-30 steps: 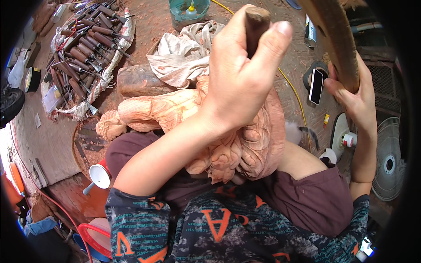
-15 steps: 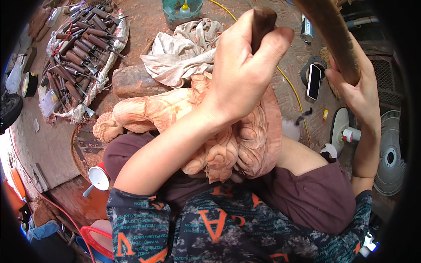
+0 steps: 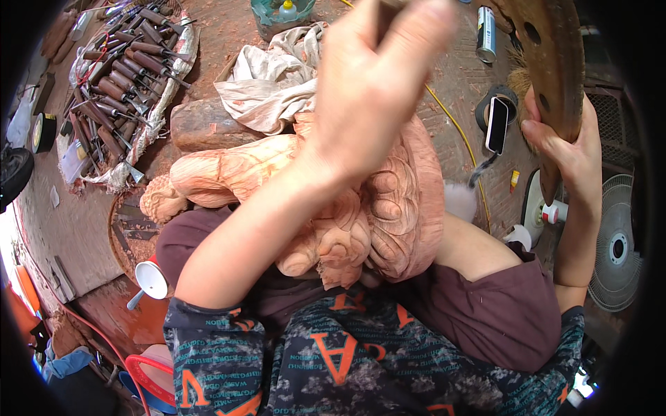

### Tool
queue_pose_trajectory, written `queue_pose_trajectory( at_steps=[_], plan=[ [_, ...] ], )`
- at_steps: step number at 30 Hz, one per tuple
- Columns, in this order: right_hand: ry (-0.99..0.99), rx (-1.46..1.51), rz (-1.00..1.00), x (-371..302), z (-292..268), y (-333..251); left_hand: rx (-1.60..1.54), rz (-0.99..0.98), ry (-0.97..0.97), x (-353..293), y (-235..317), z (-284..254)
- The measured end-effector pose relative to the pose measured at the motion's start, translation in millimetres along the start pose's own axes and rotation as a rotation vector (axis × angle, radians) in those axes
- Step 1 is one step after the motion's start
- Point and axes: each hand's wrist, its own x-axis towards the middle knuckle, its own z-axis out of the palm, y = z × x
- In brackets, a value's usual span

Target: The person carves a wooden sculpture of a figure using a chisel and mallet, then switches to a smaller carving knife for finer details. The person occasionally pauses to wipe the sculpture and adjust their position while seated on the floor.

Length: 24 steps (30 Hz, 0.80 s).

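Note:
A carved figure of reddish wood [image 3: 236, 166] lies on its side across my lap, its curly head at the left and broad rounded base at the right. Above it, my left hand [image 3: 368, 97], smeared by motion, is closed around a dark wooden tool handle [image 3: 388, 15]. The tool's lower end is hidden behind the hand and forearm. Off to the right, my right hand [image 3: 572, 142] grips a long, dark wooden club [image 3: 555, 62] with worn hollows in its side. That club is raised, apart from the handle.
Many wood-handled chisels [image 3: 121, 76] lie on a cloth-rimmed tray at far left. Beyond the carving are a wood block [image 3: 208, 127], crumpled cloth [image 3: 267, 90] and green tub [image 3: 277, 24]. At right are a phone [image 3: 497, 125], spray can [image 3: 486, 35], cat's tail [image 3: 482, 168] and fan [image 3: 614, 243].
My left hand and its handle have moved up and slightly left. The club in my right hand has swung right and turned, showing its hollowed side. The carving sits slightly farther left in view.

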Motion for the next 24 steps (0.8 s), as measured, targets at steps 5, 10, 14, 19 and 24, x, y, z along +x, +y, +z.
queue_pose_trajectory(
  at_steps=[5,10,14,19,24],
  plan=[
    [-0.040,0.054,0.006,-0.7,-7.8,5.6,0.187,0.023,-0.154,2.0,7.4,0.8],
    [-0.057,0.097,0.030,0.7,-3.0,-0.4,0.101,-0.334,-0.290,-0.4,12.6,8.5],
    [-0.035,0.047,-0.030,0.6,-1.1,-2.4,-0.014,0.095,-0.468,8.5,-25.5,7.4],
    [-0.015,0.043,-0.078,2.3,-5.5,-7.7,0.201,-0.017,-0.638,5.3,-10.2,-0.6],
    [0.051,-0.116,-0.127,-13.2,0.1,10.6,0.225,-0.011,-0.612,0.5,-7.2,1.6]
  ],
)
